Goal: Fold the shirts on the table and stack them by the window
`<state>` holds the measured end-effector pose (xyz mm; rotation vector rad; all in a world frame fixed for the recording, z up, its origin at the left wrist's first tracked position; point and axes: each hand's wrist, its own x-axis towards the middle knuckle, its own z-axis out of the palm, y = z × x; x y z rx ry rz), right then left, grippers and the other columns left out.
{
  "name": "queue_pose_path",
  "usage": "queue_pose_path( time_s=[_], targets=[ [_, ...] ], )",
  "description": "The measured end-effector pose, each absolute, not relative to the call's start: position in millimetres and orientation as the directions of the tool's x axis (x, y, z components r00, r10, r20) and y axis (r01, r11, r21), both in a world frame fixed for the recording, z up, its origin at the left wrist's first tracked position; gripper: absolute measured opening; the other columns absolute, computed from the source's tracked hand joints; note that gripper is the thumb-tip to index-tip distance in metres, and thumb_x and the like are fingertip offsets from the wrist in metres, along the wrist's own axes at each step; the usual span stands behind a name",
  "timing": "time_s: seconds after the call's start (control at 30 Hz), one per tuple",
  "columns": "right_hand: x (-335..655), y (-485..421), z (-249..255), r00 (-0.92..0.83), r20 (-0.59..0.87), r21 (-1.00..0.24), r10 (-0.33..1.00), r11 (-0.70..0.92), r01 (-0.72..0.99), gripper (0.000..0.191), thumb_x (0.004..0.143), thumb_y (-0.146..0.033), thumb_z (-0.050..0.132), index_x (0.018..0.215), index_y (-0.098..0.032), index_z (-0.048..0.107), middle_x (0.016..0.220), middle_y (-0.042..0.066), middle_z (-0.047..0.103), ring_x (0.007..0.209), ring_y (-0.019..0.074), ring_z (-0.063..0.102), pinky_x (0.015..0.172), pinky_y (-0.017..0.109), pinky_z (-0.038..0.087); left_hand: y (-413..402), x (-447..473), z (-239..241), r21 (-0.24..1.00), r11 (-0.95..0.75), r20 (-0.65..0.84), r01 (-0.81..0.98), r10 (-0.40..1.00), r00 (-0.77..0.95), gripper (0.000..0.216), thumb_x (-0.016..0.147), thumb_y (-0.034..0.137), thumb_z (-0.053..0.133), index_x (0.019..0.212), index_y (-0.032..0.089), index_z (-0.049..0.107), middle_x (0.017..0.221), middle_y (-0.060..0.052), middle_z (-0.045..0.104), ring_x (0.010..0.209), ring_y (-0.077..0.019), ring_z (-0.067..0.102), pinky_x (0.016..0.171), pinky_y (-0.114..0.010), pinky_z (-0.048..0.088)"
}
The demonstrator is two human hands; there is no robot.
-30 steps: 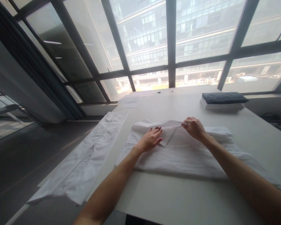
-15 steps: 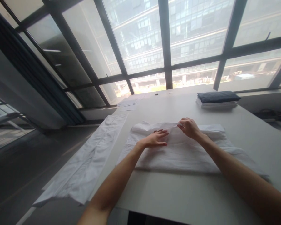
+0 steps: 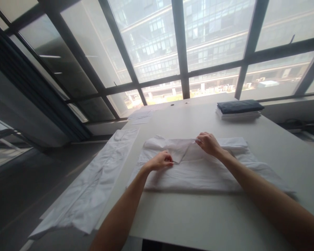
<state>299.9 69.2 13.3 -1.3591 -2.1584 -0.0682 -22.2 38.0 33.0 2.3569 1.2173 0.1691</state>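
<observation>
A white garment (image 3: 199,170) lies spread across the white table (image 3: 199,223) in front of me. My left hand (image 3: 159,161) is closed in a pinch on the lower point of a folded flap (image 3: 179,150) near the garment's far edge. My right hand (image 3: 208,143) grips the same flap's upper edge, fingers curled on the cloth. Both forearms reach over the table from its near edge.
A second white cloth (image 3: 94,188) hangs over the table's left edge. A folded stack with a dark blue piece on top (image 3: 239,108) sits at the far right. Papers (image 3: 141,116) lie at the far left. Large windows run behind the table.
My left hand has drawn back towards me and gone from lying flat on the cloth to pinching the flap's point. My right hand has stayed on the flap's upper edge.
</observation>
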Motion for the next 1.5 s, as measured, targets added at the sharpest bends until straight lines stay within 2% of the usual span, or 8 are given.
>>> queue_pose_path(
  time_s=[0.33, 0.6, 0.8, 0.93, 1.07, 1.27, 1.37, 1.5],
  targets=[
    [300.3, 68.7, 10.3, -0.322, 0.477, -0.236, 0.818, 0.472, 0.849, 0.023, 0.098, -0.023, 0.058, 0.081, -0.019, 0.072, 0.09, 0.008, 0.073, 0.09, 0.0222, 0.063, 0.082, 0.03, 0.039, 19.2, -22.9, 62.2, 0.577, -0.636, 0.018, 0.512, 0.637, 0.771, 0.01, 0.096, 0.027, 0.063, 0.099, 0.02, 0.069, 0.096, -0.004, 0.07, 0.091, -0.0187, 0.063, 0.082, -0.028, 0.05],
    [299.0, 67.8, 11.8, -0.326, 0.467, -0.241, 0.822, 0.473, 0.848, 0.024, 0.097, -0.022, 0.056, 0.081, -0.018, 0.074, 0.09, 0.009, 0.073, 0.09, 0.0231, 0.063, 0.082, 0.031, 0.041, 19.3, -12.0, 43.3, 0.364, -0.652, 0.221, 0.665, 0.754, 0.619, 0.024, 0.094, 0.015, 0.056, 0.115, 0.02, 0.068, 0.12, -0.01, 0.067, 0.118, -0.0245, 0.061, 0.106, -0.038, 0.048],
    [300.3, 70.4, 9.6, -0.318, 0.481, -0.285, 0.817, 0.488, 0.825, 0.024, 0.096, -0.022, 0.055, 0.084, -0.019, 0.076, 0.092, 0.01, 0.074, 0.093, 0.0251, 0.065, 0.087, 0.036, 0.047, 9.8, 28.2, 10.8, 0.26, -0.7, 0.151, 0.666, 0.71, 0.688, 0.052, 0.107, 0.04, 0.045, 0.154, 0.018, 0.043, 0.16, -0.014, 0.043, 0.15, -0.0291, 0.035, 0.124, -0.048, 0.027],
    [304.1, 72.8, 4.1, -0.432, 0.487, -0.405, 0.759, 0.635, 0.658, 0.03, 0.091, -0.016, 0.058, 0.113, -0.024, 0.077, 0.12, 0.01, 0.072, 0.112, 0.0265, 0.065, 0.099, 0.042, 0.051, 9.0, 27.0, 3.2, 0.239, -0.717, 0.058, 0.655, 0.684, 0.727, 0.06, 0.106, 0.047, 0.045, 0.158, 0.019, 0.039, 0.168, -0.015, 0.025, 0.157, -0.0347, 0.015, 0.125, -0.057, 0.017],
    [304.9, 70.5, 3.4, -0.526, 0.404, -0.553, 0.749, 0.657, 0.512, 0.05, 0.084, -0.004, 0.056, 0.121, -0.031, 0.076, 0.14, 0.007, 0.063, 0.128, 0.0255, 0.06, 0.104, 0.044, 0.052, 17.1, 12.8, 15.1, 0.39, -0.746, 0.145, 0.54, 0.629, 0.764, 0.038, 0.104, 0.039, 0.052, 0.137, 0.024, 0.064, 0.152, -0.01, 0.055, 0.144, -0.0296, 0.045, 0.118, -0.045, 0.037],
    [295.8, 57.5, 14.5, -0.639, 0.245, -0.565, 0.729, 0.643, 0.516, 0.034, 0.078, -0.007, 0.065, 0.1, -0.028, 0.081, 0.126, 0.005, 0.072, 0.123, 0.0272, 0.062, 0.108, 0.045, 0.048, 53.1, -27.2, 25.9, 0.557, -0.447, 0.505, 0.7, 0.852, 0.142, 0.021, 0.091, 0.012, 0.057, 0.105, 0.016, 0.073, 0.103, -0.009, 0.074, 0.091, -0.0203, 0.07, 0.084, -0.031, 0.057],
    [282.2, 49.2, 17.5, -0.646, 0.247, -0.449, 0.723, 0.676, 0.584, 0.014, 0.089, -0.023, 0.066, 0.089, -0.025, 0.08, 0.118, 0.008, 0.074, 0.116, 0.0285, 0.064, 0.107, 0.047, 0.045, 68.3, -49.5, 23.5, 0.579, -0.246, 0.464, 0.778, 0.883, -0.066, 0.025, 0.085, 0.006, 0.058, 0.104, 0.014, 0.072, 0.104, -0.01, 0.073, 0.09, -0.0202, 0.07, 0.087, -0.032, 0.056],
    [256.0, 38.1, 15.6, -0.545, 0.31, -0.34, 0.779, 0.626, 0.702, 0.03, 0.103, -0.036, 0.051, 0.108, -0.02, 0.076, 0.115, 0.014, 0.073, 0.114, 0.0308, 0.062, 0.102, 0.049, 0.043, 75.4, -62.7, 17.9, 0.627, -0.033, 0.301, 0.779, 0.932, -0.203, 0.024, 0.089, 0.011, 0.058, 0.107, 0.015, 0.072, 0.104, -0.01, 0.075, 0.091, -0.0202, 0.071, 0.088, -0.03, 0.055]
  ],
)
